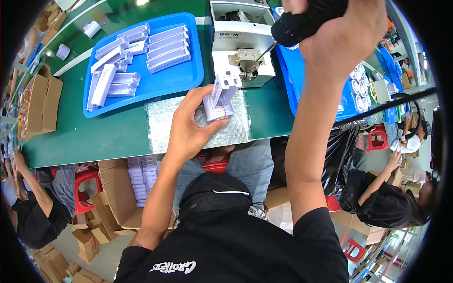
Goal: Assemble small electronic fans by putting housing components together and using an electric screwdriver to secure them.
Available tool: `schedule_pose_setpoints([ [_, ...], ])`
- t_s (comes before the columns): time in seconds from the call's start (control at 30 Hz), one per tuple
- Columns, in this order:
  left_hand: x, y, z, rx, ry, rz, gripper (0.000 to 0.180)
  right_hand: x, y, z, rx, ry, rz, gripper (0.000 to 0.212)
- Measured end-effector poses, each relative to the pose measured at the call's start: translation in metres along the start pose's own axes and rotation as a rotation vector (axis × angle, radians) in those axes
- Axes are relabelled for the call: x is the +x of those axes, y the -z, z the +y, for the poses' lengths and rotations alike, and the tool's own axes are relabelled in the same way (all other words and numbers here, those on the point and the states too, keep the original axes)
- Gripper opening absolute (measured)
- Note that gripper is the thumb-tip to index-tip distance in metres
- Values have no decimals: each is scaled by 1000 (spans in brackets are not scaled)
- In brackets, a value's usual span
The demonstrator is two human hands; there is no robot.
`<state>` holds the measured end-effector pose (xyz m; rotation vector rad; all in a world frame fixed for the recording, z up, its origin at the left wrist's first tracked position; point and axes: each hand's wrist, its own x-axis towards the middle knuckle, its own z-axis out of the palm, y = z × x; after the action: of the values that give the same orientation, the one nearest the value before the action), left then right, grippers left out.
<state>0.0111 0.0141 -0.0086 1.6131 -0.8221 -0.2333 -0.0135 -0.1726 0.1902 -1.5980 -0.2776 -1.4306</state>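
My left hand (188, 123) is closed around a white and clear plastic housing (218, 112), with a round base and an upright rectangular part. It stands over a translucent mat at the table's front edge. High on the right, my right hand (347, 40) grips a black electric screwdriver (297, 26). Its thin bit (264, 55) slants down to the left, toward the metal outlet of a grey screw feeder (243, 37). Whether the tip touches the outlet or carries a screw is too small to tell.
A blue tray (165, 86) of clear rectangular plastic parts lies at left. Another blue tray (293, 85), at right, sits beside round white parts (361, 87). An open cardboard box (49, 106) stands far left. Co-workers sit on both sides.
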Motion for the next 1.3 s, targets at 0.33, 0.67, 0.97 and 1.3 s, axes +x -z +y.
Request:
schedule_pose_setpoints([
  [0.33,0,-2,7,69,-4,39,73,-6,6,-29,185,-90,-133,63],
  [0.67,-3,-1,10,98,-8,61,71,-14,2,-44,200,-131,-115,63],
  [0.97,-3,-2,10,88,-54,77,69,-15,2,-44,171,-160,-96,63],
  [1.3,-1,-4,8,114,-31,55,70,-14,-2,-36,105,-98,-9,63],
])
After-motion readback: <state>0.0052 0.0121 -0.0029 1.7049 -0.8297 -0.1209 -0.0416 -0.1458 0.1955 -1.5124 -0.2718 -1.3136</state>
